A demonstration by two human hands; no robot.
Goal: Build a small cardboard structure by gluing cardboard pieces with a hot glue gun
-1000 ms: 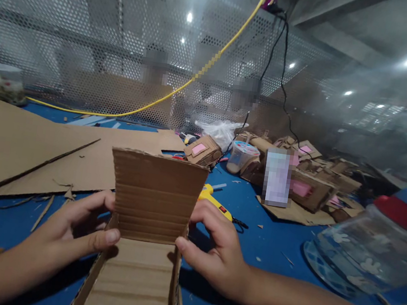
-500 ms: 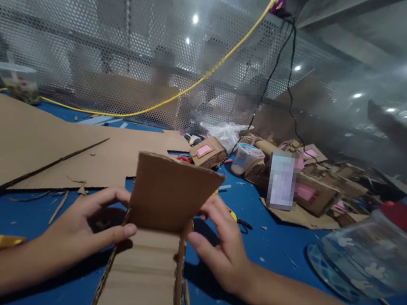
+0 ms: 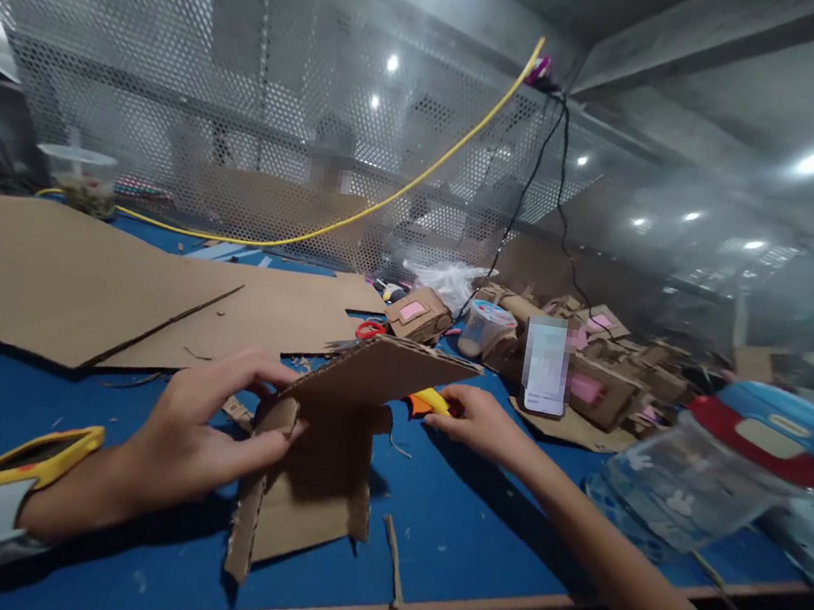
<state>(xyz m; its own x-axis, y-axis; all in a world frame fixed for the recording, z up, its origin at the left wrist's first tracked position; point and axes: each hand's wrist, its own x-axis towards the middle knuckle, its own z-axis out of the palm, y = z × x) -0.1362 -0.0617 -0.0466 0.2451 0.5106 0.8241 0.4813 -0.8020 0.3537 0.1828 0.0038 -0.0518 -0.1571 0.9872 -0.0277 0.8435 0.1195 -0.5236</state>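
A small folded cardboard box [image 3: 316, 494] stands on the blue table with its flap raised and tilted. My left hand [image 3: 208, 429] grips its left side wall, thumb inside and fingers behind. Beyond the box on the right, my right hand [image 3: 471, 420] is closed around a yellow-and-orange tool [image 3: 433, 403]; the fingers cover part of it, so its exact kind cannot be made out. Red-handled scissors [image 3: 371, 330] lie just behind the raised flap.
A large cardboard sheet [image 3: 150, 299] covers the left of the table. At the right are a clear jug [image 3: 693, 477] with a blue-red lid, a phone [image 3: 547, 370], a plastic cup [image 3: 487, 326] and piled cardboard pieces [image 3: 616, 375]. A cardboard strip [image 3: 393, 561] lies near the front edge.
My right hand has left the box's right side and closed on the yellow-and-orange tool beyond it. The box has been turned and moved away from me, with my left hand still on it.
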